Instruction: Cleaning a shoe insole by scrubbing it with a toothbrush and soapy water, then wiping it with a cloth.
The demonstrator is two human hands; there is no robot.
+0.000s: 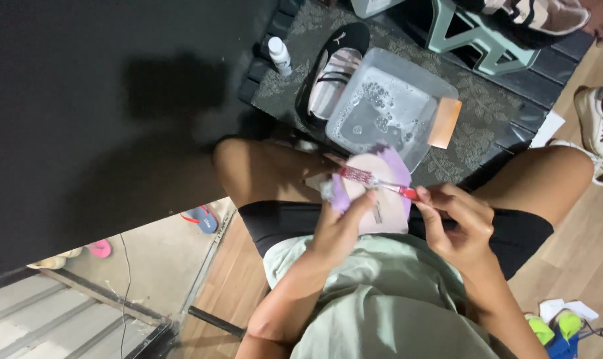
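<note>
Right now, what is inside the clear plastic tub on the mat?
The tub holds soapy water with bubbles. An orange sponge rests on its rim. The lilac shoe in the hands covers the tub's near edge, so that part cannot be seen.

A tub of soapy water [388, 110] was set on a mat [474, 143] on the floor, and everything else is placed from it. A sandal [334, 73] lay just left of the tub, with a small bottle [279, 54] further left. A block [444, 123] was propped against the tub's right edge. A stool [477, 40] stood behind the tub. A shoe [378, 193] was held just in front of the tub, with a brush [374, 179] laid across it.
</note>
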